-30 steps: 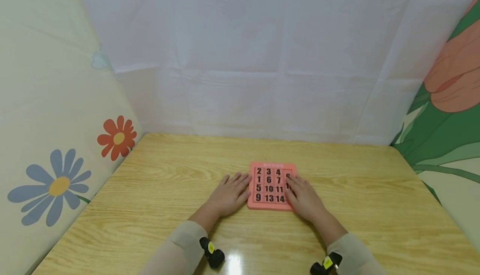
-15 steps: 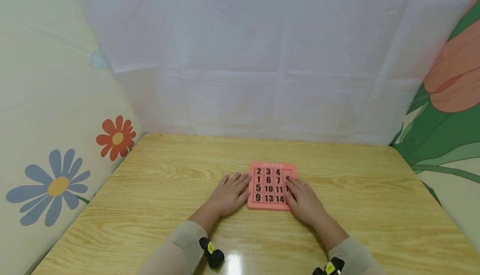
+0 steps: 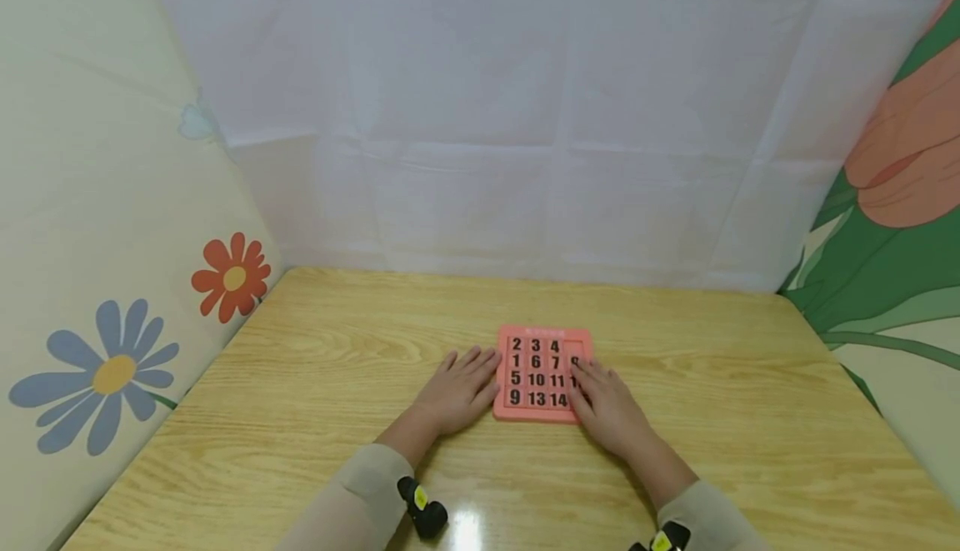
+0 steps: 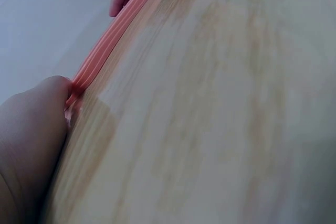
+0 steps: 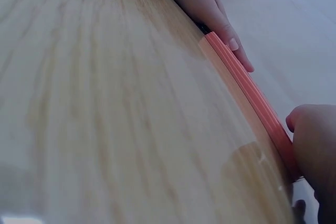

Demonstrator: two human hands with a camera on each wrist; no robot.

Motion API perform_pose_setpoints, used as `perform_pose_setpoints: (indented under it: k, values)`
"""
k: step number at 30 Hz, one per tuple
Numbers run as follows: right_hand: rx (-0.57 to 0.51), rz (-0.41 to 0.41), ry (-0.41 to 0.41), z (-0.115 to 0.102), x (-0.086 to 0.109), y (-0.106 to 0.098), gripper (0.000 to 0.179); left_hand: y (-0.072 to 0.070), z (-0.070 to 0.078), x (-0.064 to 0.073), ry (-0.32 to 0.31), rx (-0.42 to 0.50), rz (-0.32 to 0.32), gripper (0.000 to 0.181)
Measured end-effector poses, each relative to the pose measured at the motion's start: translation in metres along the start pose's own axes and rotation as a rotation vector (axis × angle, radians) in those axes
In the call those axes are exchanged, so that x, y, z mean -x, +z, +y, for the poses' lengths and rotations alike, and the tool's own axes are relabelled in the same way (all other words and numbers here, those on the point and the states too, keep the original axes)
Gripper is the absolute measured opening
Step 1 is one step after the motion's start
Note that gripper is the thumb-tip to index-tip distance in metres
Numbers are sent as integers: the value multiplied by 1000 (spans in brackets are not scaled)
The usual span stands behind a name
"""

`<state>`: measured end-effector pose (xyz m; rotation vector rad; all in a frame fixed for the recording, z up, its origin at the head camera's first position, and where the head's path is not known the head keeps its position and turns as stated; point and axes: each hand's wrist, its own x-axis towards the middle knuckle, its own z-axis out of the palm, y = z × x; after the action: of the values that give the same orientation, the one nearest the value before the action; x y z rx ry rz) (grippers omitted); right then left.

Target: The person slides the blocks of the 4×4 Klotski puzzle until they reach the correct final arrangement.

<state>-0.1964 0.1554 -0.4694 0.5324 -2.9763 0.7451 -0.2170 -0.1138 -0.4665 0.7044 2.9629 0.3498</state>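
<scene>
Lying near the middle of the table (image 3: 337, 351), the puzzle (image 3: 542, 374) stays put because the flat left hand (image 3: 457, 388) steadies its left edge, while the right hand (image 3: 603, 401) presses straight fingers on its right-side tiles.

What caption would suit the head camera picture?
Two hands, left hand and right hand, flank a pink sliding number puzzle on a wooden table.
</scene>
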Motion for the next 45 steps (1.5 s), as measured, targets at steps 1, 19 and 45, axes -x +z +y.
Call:
perform_pose_setpoints:
  k: [1, 19, 45]
  values:
    - [-1, 4, -2, 0, 0, 0, 49, 0, 0, 0, 0, -1, 0, 58]
    - [-3, 28, -12, 1, 1, 2, 48, 1, -1, 0, 2, -8, 3, 58]
    - [28, -19, -39, -28, -34, 7, 50, 0, -1, 1, 5, -14, 3, 57]
